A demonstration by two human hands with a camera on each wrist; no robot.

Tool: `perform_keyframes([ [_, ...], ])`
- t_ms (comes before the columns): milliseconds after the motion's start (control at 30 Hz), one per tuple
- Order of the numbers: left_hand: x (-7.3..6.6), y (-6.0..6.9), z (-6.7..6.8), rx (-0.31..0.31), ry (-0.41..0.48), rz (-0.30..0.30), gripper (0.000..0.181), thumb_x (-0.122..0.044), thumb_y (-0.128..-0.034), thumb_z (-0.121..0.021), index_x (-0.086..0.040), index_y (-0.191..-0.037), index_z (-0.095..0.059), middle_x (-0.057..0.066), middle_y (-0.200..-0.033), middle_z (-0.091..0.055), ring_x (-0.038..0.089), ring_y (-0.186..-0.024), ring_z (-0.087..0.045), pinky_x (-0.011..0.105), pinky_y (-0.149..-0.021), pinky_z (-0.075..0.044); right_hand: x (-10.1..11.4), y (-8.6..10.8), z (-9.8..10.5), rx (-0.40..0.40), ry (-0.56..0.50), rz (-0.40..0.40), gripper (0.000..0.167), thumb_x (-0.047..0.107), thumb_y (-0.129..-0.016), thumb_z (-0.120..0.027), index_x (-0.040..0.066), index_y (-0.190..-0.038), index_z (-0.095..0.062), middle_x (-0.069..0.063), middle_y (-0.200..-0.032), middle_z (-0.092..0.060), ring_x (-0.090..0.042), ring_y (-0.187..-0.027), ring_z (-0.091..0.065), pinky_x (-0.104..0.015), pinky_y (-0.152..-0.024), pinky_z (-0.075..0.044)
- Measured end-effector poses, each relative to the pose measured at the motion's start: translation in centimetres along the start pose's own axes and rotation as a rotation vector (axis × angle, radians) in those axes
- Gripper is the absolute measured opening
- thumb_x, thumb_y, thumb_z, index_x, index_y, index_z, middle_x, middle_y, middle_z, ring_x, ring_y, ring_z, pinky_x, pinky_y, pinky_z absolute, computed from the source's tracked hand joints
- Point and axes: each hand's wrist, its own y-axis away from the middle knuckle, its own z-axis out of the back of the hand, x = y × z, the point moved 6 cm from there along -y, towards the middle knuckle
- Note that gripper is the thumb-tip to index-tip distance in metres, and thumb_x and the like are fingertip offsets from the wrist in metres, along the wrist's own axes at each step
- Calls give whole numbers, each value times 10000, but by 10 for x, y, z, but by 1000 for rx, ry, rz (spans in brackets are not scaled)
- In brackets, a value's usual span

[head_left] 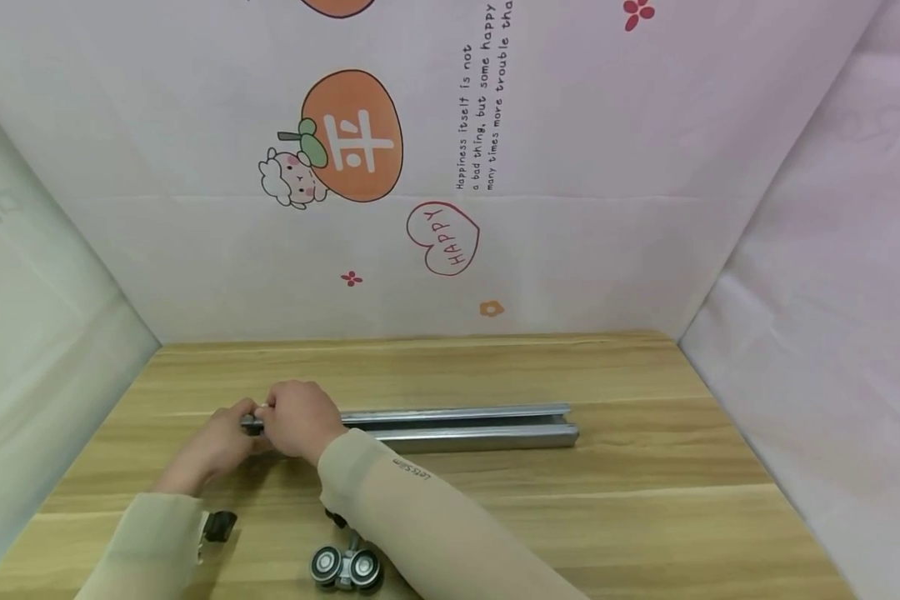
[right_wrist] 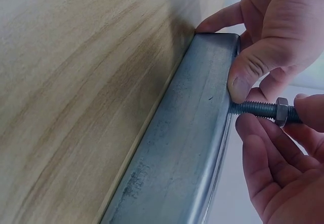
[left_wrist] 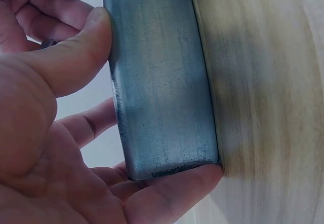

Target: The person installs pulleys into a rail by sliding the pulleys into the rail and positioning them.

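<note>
A grey metal channel rail (head_left: 480,440) lies across the wooden table, slot side up. My left hand (head_left: 221,437) grips its left end; in the left wrist view the thumb presses the upper edge of the rail (left_wrist: 159,82) and a finger lies against the end face. From the slot side a threaded bolt (right_wrist: 258,109) sticks up, with a hex nut (right_wrist: 282,111) partway along it. My right hand (right_wrist: 283,183) pinches the bolt near its outer end, thumb beside the nut. Whatever the bolt joins inside the rail is hidden.
A roller trolley (head_left: 345,568) with wheels and a short stem rests near the table's front edge, partly behind the right sleeve (head_left: 435,508). White printed cloth (head_left: 570,208) stands at the back and sides of the wooden table (head_left: 607,533).
</note>
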Motion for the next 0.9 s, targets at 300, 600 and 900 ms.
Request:
perform_keyframes([
  [300, 4, -2, 2, -9, -32, 6, 318, -254, -891, -742, -53, -1039, -545, 228, -1050, -584, 355, -900, -522, 493, -735, -426, 5, -3, -2, 8, -7, -3, 198, 363, -1011, -599, 219, -938, -713, 130, -746, -583, -38, -610, -504, -206, -546, -425],
  [600, 4, -1, 2, -22, -29, -8, 299, -215, -896, -717, -36, -1074, -555, 305, -1147, -571, 484, -1069, -527, 607, -835, -431, 11, -6, -4, 17, -23, -17, 228, 384, -1008, -591, 228, -885, -702, 131, -722, -576, -48, -603, -506, -213, -561, -424],
  [900, -2, -1, 4, -40, -41, -77, 274, -202, -913, -673, 13, -1055, -580, 145, -990, -657, 290, -894, -580, 507, -791, -474, 16, -8, -5, 17, -25, -9, 229, 360, -1006, -607, 223, -848, -699, 134, -720, -581, -54, -615, -509, -217, -562, -420],
])
